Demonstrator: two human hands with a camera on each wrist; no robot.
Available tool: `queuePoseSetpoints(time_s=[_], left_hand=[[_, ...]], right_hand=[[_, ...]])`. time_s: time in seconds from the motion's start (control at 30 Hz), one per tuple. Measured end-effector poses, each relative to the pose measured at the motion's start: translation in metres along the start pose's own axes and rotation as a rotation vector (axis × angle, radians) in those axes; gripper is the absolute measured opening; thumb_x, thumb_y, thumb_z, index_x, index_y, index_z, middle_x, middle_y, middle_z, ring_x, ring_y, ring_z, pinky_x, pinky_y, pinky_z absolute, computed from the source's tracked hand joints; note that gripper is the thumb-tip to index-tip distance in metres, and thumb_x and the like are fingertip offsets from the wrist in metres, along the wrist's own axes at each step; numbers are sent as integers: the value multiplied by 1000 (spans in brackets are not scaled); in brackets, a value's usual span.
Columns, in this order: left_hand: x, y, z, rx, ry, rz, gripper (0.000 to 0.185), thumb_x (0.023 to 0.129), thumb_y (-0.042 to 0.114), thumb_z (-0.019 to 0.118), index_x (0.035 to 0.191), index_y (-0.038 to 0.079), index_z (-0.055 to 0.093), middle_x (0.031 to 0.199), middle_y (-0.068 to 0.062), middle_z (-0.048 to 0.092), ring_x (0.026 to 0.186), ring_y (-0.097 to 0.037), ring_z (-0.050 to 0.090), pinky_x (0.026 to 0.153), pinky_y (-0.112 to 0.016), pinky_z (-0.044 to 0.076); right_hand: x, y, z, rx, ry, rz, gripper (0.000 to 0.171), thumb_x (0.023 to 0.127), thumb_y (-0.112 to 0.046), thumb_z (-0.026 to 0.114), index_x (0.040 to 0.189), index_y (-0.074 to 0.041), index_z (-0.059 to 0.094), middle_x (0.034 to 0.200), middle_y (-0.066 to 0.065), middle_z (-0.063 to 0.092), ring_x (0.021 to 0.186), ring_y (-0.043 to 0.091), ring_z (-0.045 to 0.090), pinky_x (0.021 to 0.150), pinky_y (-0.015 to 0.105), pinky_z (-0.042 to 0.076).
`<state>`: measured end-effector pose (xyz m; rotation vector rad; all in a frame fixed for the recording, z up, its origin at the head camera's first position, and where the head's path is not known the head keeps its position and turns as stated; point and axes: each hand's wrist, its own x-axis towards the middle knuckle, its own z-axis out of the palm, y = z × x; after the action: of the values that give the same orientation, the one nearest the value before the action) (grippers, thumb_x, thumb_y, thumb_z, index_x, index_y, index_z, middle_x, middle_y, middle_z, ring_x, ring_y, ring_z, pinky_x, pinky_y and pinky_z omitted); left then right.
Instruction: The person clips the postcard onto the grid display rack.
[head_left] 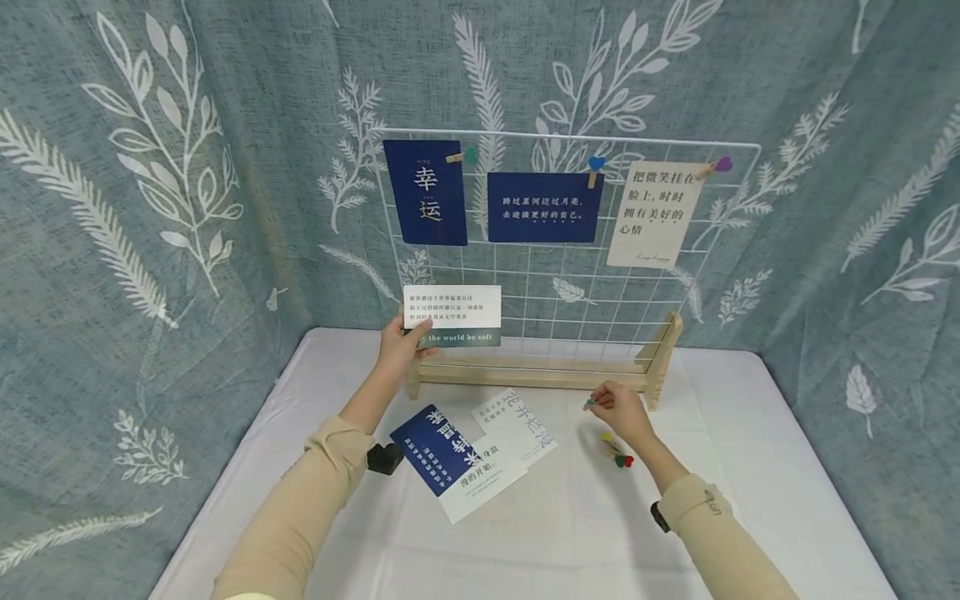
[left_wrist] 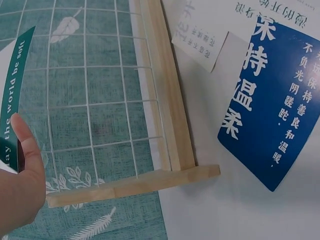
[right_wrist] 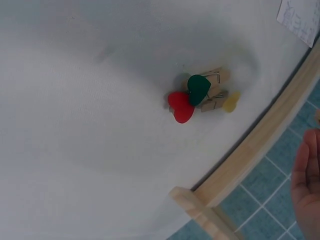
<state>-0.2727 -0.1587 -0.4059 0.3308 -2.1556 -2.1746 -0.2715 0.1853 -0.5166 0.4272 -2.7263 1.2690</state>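
Two hands apart — card (head_left: 452,315) in left (head_left: 401,343), clip (head_left: 588,404) in right (head_left: 618,410).

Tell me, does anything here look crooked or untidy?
Yes, a little. On the grid, the white card at the top right hangs tilted, while the two blue ones hang straighter. On the table, the loose cards lie overlapping at angles, and the heart clips sit in a small heap.
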Motion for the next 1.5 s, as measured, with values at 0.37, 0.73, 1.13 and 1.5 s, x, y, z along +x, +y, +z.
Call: queuePoseSetpoints(time_s=[0.37, 0.73, 1.13, 1.5], left_hand=[[5, 7, -2, 24, 0, 25, 40, 98, 14, 49, 135, 2, 42, 117, -7, 53, 77, -2, 58, 63, -14, 54], [11, 11, -4, -60, 11, -18, 39, 98, 14, 49, 134, 2, 40, 104, 0, 55, 69, 1, 61, 65, -14, 55], [16, 15, -9, 17, -46, 6, 41, 99, 16, 48, 136, 2, 39, 105, 0, 49, 99, -14, 55, 69, -14, 55], [20, 24, -16, 71, -125, 35, 42, 99, 16, 46, 139, 4, 37, 109, 1, 48, 93, -5, 52, 76, -17, 55]], right_hand=[[2, -5, -4, -1, 27, -21, 13, 82, -1, 68, 89, 9, 63, 87, 23, 68, 78, 31, 66, 70, 35, 56], [19, -21, -5, 42, 76, -87, 13, 81, 3, 68, 92, 8, 63, 87, 22, 68, 81, 33, 66, 73, 37, 57], [35, -47, -10, 47, 85, -118, 15, 82, -1, 69, 94, 7, 64, 90, 22, 68, 84, 33, 67, 76, 40, 56], [53, -81, -26, -7, 84, -193, 20, 85, -5, 67, 98, 9, 65, 93, 24, 68, 84, 34, 67, 76, 41, 56]])
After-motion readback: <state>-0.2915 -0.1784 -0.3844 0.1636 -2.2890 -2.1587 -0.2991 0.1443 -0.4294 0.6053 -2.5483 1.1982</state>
